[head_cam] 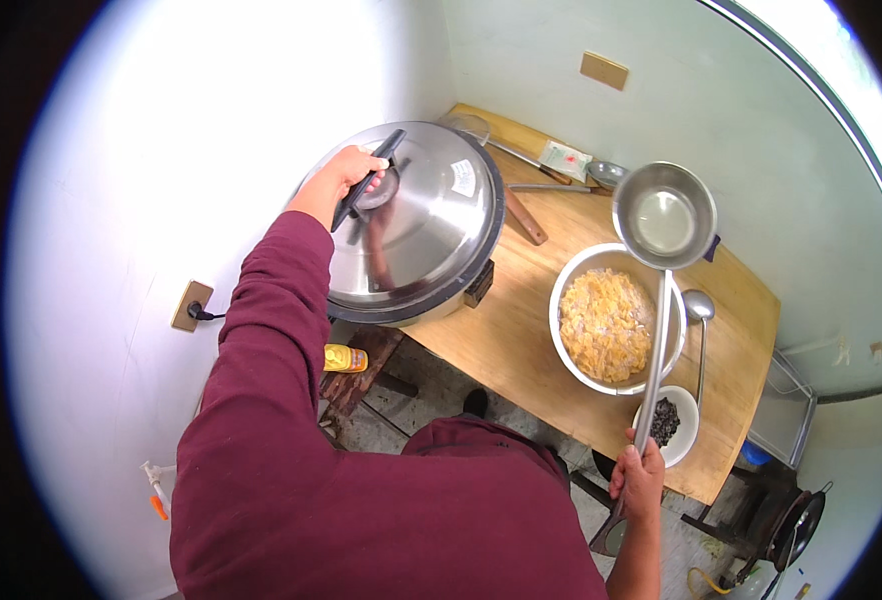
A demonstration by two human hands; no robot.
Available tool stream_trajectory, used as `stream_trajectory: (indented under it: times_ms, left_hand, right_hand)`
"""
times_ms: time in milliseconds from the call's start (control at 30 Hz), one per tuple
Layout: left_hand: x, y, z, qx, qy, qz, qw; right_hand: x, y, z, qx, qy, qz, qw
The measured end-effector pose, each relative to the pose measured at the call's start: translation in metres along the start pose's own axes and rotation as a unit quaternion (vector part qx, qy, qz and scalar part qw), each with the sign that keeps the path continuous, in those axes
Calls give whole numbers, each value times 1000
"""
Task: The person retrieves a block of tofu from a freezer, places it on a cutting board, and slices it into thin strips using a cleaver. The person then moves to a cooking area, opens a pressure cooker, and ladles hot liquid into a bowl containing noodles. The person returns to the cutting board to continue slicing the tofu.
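Observation:
My left hand (pixel 357 169) grips the black bar handle (pixel 381 159) of a large domed stainless steel lid (pixel 433 225). The lid covers a big round pot (pixel 441 313), probably an electric cooker; whether it is fully seated cannot be seen. In my right hand (pixel 638 478) is the long shaft of a deep-cupped metal ladle (pixel 664 217), its cup facing up over the table's far side. Beneath the shaft stands a metal basin (pixel 561 352) of orange-yellow pieces (pixel 606 322) that look wet. A white bowl (pixel 685 442) with dark shredded food (pixel 664 421) sits close to my right hand.
On the wooden table (pixel 516 330) lie a smaller ladle (pixel 701 306), a wooden handle (pixel 525 216), a strainer (pixel 475 129) and a white packet (pixel 565 160). A yellow bottle (pixel 346 358) rests on a low wooden stool (pixel 366 379). Walls border the table; black pans (pixel 797 529) are at lower right.

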State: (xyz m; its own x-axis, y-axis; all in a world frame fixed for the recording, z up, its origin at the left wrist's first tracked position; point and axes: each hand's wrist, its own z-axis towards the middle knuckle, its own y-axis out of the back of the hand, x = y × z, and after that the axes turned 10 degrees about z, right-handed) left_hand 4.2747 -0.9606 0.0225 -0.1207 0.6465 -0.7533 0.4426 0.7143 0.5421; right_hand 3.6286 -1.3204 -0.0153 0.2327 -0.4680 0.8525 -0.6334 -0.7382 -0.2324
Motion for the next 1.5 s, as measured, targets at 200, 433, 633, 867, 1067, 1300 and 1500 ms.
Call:
stream_trajectory:
  times_ms: [200,433,633,867,1067,1300,1500]
  left_hand:
    - [-28,12,-65,-126,-161,-63,977]
    - [-151,56,-251,-451,-459,102,758]
    - [-128,83,-261,-563,-565,258,545]
    - [-100,89,-266,-555,-583,336,490]
    - [-84,88,-256,-579,-525,340,524]
    - [-84,53,-250,-596,-426,360,578]
    - [-82,53,-241,-596,-366,411,584]
  right_hand:
    - [43,-91,28,66,34,-136,988]
    - [61,-158,118,122,320,-486,804]
    - [78,-257,133,112,218,-665,705]
    - [67,-274,115,273,-102,-292,911]
    - [60,-255,79,297,-258,33,919]
    - [80,-170,26,333,-214,86,914]
    - [83,-62,-50,290,-157,109,938]
